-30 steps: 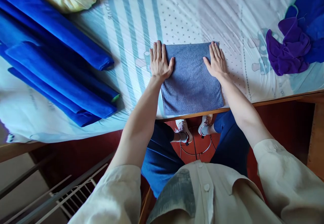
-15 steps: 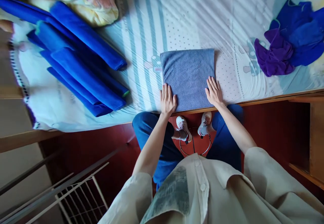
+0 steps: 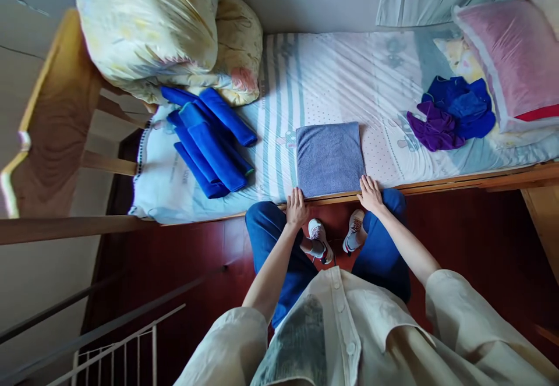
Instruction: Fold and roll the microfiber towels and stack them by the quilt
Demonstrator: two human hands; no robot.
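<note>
A grey-blue towel (image 3: 329, 159) lies flat and square on the bed, its near side along the bed's front edge. At its near left corner is my left hand (image 3: 297, 206), palm down with fingers stretched out. My right hand (image 3: 371, 193) rests by the near right corner, fingers also extended, with the fingertips at the towel's edge. Neither hand grips anything. To the left lie several folded bright blue cloths (image 3: 213, 147), side by side at a slant. On the right a crumpled purple cloth (image 3: 437, 127) sits against a crumpled blue cloth (image 3: 469, 106).
A patterned sheet covers the bed (image 3: 279, 95). Behind the blue cloths is a bulky yellow quilt (image 3: 152, 31). A pink pillow (image 3: 515, 66) stands at the far right. The wooden bed end (image 3: 65, 124) rises at left, and a white metal rack (image 3: 131, 345) stands below it.
My view has tilted up, showing more of the bed, quilt and pillow. Both hands have slid back toward me, from the towel's sides to its near corners. The towel stays flat.
</note>
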